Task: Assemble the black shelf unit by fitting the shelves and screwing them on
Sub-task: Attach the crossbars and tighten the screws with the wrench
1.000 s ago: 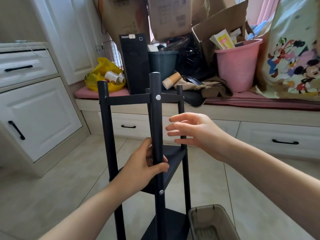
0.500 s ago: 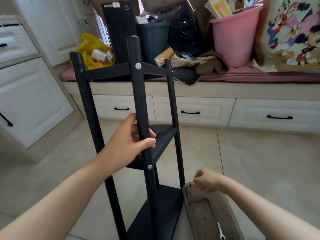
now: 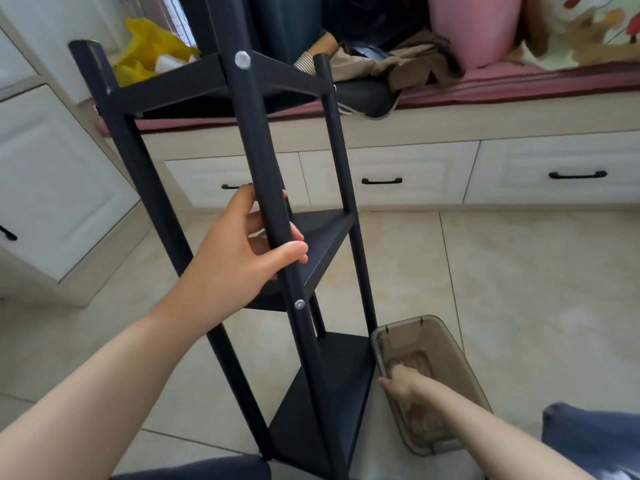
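Left hand [image 3: 239, 251] fingers wrapped around front post of black shelf unit [image 3: 322, 244], standing on tiled floor [image 3: 519, 289]. Right hand [image 3: 403, 384] reaches into smoky plastic bin [image 3: 429, 327] beside base; finger state unclear.

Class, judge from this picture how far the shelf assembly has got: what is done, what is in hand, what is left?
Done: three shelves sit between the posts, and screws show at the top shelf and middle shelf on the front post. In hand: the left hand steadies that post while the right hand reaches into the tray on the floor. Left: probably the remaining screws; the other joints are hard to see.
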Motion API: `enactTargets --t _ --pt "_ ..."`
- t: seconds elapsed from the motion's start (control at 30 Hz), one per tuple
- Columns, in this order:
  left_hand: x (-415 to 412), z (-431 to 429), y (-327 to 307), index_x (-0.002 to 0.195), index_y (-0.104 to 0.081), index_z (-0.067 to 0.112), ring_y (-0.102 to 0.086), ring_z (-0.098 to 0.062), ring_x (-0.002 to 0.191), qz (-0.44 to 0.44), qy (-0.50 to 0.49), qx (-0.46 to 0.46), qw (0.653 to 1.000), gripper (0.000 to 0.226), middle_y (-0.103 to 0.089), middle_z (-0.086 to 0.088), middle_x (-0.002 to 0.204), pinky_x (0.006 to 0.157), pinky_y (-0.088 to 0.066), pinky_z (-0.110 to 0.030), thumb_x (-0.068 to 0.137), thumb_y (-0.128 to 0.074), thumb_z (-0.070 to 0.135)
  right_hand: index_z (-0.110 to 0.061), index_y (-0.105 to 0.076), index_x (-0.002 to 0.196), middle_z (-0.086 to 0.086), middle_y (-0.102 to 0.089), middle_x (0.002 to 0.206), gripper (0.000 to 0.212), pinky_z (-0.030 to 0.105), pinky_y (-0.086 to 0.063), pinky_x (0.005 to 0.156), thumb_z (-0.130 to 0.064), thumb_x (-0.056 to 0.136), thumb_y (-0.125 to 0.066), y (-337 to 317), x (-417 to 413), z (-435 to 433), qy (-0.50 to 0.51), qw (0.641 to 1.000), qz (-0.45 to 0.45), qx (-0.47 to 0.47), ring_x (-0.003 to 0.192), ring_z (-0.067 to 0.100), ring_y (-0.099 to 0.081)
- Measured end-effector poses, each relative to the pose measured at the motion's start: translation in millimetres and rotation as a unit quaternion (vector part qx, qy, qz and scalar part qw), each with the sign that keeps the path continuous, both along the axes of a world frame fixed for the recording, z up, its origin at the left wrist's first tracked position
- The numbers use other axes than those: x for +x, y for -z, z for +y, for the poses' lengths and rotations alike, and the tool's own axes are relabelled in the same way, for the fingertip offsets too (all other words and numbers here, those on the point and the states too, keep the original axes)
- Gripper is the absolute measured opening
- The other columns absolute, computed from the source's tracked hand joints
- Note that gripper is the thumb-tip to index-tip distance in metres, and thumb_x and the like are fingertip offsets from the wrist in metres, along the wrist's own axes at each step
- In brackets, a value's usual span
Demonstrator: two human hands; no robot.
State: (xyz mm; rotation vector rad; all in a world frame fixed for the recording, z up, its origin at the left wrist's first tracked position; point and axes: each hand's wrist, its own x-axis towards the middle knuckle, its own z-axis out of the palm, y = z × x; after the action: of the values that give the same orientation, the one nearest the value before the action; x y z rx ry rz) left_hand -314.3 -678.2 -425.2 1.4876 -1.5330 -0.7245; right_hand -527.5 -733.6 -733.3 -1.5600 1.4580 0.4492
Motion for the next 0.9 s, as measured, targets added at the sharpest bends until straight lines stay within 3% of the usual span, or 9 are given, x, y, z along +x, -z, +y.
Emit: enactTargets --t 0.13,0.3,0.37,0.47,0.57,0.63,0.73,0.8,0.9 --pt "-4.3 0.9 0.6 0.116 -0.050 0.039 -0.076 -0.019 0.085 -0.006 -0.002 0.004 1.000 0.048 -0.074 0.005 0.091 0.073 -0.064 -0.032 0.086 -0.078 0.014 0.002 -0.043 0.138 0.017 -0.050 0.142 0.051 0.025 -0.039 0.085 -0.037 0.108 -0.033 5.2 11.5 2.6 0.009 1.000 -0.014 -0.010 0.127 0.030 -0.052" --pt "-9.2 -1.5 0.5 0.117 -0.051 0.038 -0.076 -0.019 0.086 -0.009 -0.010 0.008 1.000 0.050 -0.074 0.005 0.091 0.072 -0.064 -0.033 0.082 -0.080 0.017 0.001 -0.049 0.130 0.016 -0.058 0.130 0.055 0.027 -0.041 0.082 -0.045 0.107 -0.031 11.8 9.2 -6.4 0.060 0.995 -0.070 -0.028 0.119 0.030 -0.057" --pt "-9.4 -2.0 0.3 0.117 -0.051 0.038 -0.076 -0.019 0.086 -0.010 -0.012 0.009 1.000 0.051 -0.074 0.004 0.091 0.072 -0.063 -0.031 0.081 -0.080 0.018 -0.003 -0.059 0.112 0.015 -0.063 0.117 0.052 0.030 -0.044 0.085 -0.045 0.107 -0.028 15.7 2.9 -11.6 0.088 0.991 -0.089 -0.042 0.113 0.032 -0.061" --pt "-8.7 -2.3 -0.3 0.116 -0.051 0.037 -0.076 -0.018 0.086 -0.012 -0.015 0.008 1.000 0.049 -0.074 0.004 0.091 0.069 -0.062 -0.027 0.082 -0.080 0.017 -0.013 -0.053 0.084 0.010 -0.063 0.099 0.037 0.034 -0.050 0.084 -0.035 0.107 -0.034 25.5 -13.4 -17.8 0.107 0.989 -0.067 -0.081 0.099 0.029 -0.065" --pt "-8.2 -2.1 -0.9 0.116 -0.051 0.034 -0.076 -0.017 0.085 -0.006 -0.013 0.006 1.000 0.045 -0.073 0.004 0.091 0.068 -0.061 -0.023 0.085 -0.077 0.015 -0.013 -0.055 0.096 0.010 -0.063 0.116 0.014 0.027 -0.047 0.077 -0.018 0.102 -0.044 36.7 -27.8 -20.0 0.070 0.996 -0.001 -0.064 0.100 0.023 -0.062" --pt "-8.3 -2.1 -0.9 0.117 -0.051 0.032 -0.076 -0.017 0.085 -0.005 -0.011 0.005 1.000 0.043 -0.073 0.004 0.090 0.069 -0.061 -0.024 0.086 -0.076 0.015 -0.006 -0.056 0.120 0.011 -0.060 0.128 0.024 0.026 -0.049 0.079 -0.016 0.101 -0.045 45.0 -34.4 -18.5 0.056 0.997 0.039 -0.030 0.112 0.025 -0.061" --pt "-9.3 -2.5 -1.0 0.116 -0.051 0.032 -0.076 -0.017 0.084 -0.007 -0.012 0.003 1.000 0.042 -0.074 0.004 0.091 0.069 -0.061 -0.023 0.087 -0.076 0.016 -0.001 -0.043 0.142 0.014 -0.052 0.142 0.044 0.026 -0.047 0.094 -0.023 0.103 -0.044 54.5 -38.2 -13.4 0.037 0.997 0.071 -0.012 0.126 0.025 -0.055" --pt "-9.5 -2.3 -0.9 0.116 -0.051 0.031 -0.076 -0.017 0.084 -0.007 -0.012 0.001 1.000 0.042 -0.074 0.004 0.091 0.069 -0.061 -0.023 0.086 -0.075 0.015 -0.002 -0.038 0.145 0.013 -0.050 0.144 0.046 0.025 -0.046 0.095 -0.022 0.104 -0.044 59.1 -35.7 -9.6 0.050 0.996 0.077 -0.014 0.127 0.024 -0.054" --pt "-10.4 -2.0 -0.9 0.116 -0.052 0.031 -0.076 -0.019 0.084 0.000 -0.010 0.003 1.000 0.042 -0.074 0.002 0.090 0.070 -0.062 -0.025 0.086 -0.076 0.014 -0.007 -0.047 0.136 0.010 -0.056 0.134 0.034 0.025 -0.049 0.085 -0.013 0.103 -0.042 68.7 -32.0 -2.2 0.074 0.992 0.089 -0.045 0.116 0.022 -0.060"
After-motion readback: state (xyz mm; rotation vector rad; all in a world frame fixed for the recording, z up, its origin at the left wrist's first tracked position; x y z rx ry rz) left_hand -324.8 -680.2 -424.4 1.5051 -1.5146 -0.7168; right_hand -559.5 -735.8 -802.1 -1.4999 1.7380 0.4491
